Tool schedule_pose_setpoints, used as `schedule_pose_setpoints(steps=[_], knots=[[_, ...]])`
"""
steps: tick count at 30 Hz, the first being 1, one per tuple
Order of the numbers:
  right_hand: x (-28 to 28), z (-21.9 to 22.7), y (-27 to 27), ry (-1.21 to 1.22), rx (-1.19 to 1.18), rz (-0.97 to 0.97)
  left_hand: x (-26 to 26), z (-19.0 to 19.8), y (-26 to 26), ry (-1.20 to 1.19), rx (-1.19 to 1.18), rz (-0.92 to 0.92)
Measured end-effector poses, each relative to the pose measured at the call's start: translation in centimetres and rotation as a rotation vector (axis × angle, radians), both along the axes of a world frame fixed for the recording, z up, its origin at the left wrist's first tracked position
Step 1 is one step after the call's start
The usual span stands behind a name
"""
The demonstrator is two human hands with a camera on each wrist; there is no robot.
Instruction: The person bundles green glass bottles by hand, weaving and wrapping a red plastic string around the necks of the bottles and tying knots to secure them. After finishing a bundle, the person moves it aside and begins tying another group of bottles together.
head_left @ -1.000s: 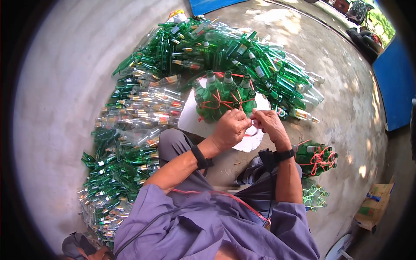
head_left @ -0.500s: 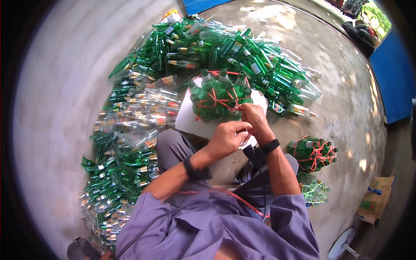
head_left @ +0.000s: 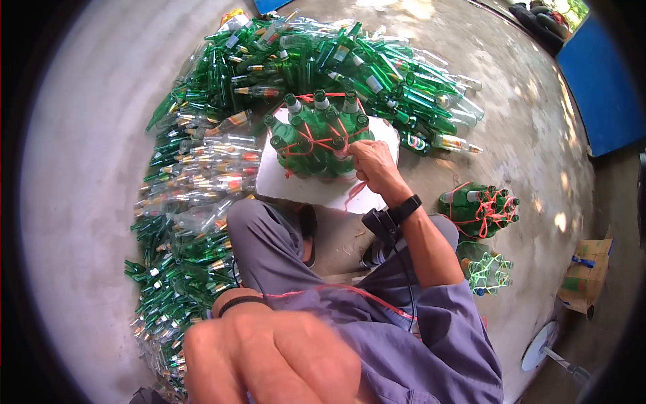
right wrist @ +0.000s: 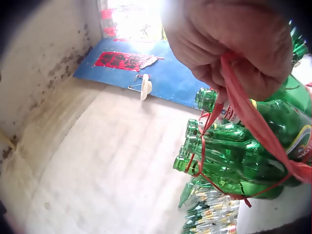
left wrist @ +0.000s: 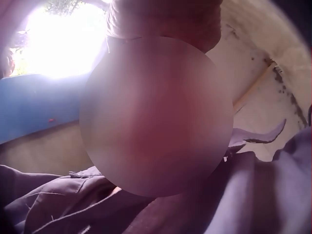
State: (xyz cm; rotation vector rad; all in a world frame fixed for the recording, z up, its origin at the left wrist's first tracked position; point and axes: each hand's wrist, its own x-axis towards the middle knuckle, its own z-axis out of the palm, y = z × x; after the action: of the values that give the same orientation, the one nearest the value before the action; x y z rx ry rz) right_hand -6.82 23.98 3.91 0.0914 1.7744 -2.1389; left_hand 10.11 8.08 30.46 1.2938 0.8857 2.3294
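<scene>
A bundle of green glass bottles, bound round the necks with red plastic string, stands upright on a white board. My right hand grips that string beside the bundle's near right bottle neck. In the right wrist view the string passes through the curled fingers of the right hand, and a loose end hangs over the board. My left hand is raised close to the head camera, its back showing and fingers bent. Its fingertips are hidden, so I cannot tell whether it holds anything.
Piles of loose green and clear bottles curve along the left and far sides. At right stand another red-tied bundle and a green-tied bundle of clear bottles. A flattened cardboard box and a round-based stand lie beyond.
My left hand has left the right hand's side and come up toward the head. The right hand has moved from near the left hand to the bottle neck, gripping the string. The view has shifted.
</scene>
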Motion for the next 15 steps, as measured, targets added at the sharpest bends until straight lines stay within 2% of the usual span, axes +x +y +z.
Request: schedule_pose_setpoints(steps=[2, 5, 7, 8, 10, 13, 15], knots=[[-0.1, 0.1, -0.2, -0.068, -0.007, -0.014, -0.1, -0.1, 0.2, -0.06, -0.006, -0.022], [-0.1, 0.7, -0.3, -0.118, 0.027, -0.033, -0.4, -1.0, 2.1, -0.023, 0.13, -0.094], [0.3, 1.6, -0.3, -0.114, 0.027, -0.036, 1.1, -1.4, 3.6, -0.084, 0.348, 0.134], [0.4, 1.8, -0.4, -0.116, 0.027, -0.037, 1.0, -1.2, 2.9, -0.078, 0.346, 0.133], [0.2, 1.7, -0.4, -0.117, 0.019, -0.033, 0.4, -0.4, 1.2, -0.14, 0.087, -0.054], [0.5, 1.6, -0.2, -0.091, 0.024, -0.021, -0.8, -1.3, 2.2, -0.013, 0.195, -0.078], [0.1, 0.6, -0.3, -0.018, 0.053, -0.023, -1.2, -3.5, 1.7, 0.037, 0.225, -0.089]])
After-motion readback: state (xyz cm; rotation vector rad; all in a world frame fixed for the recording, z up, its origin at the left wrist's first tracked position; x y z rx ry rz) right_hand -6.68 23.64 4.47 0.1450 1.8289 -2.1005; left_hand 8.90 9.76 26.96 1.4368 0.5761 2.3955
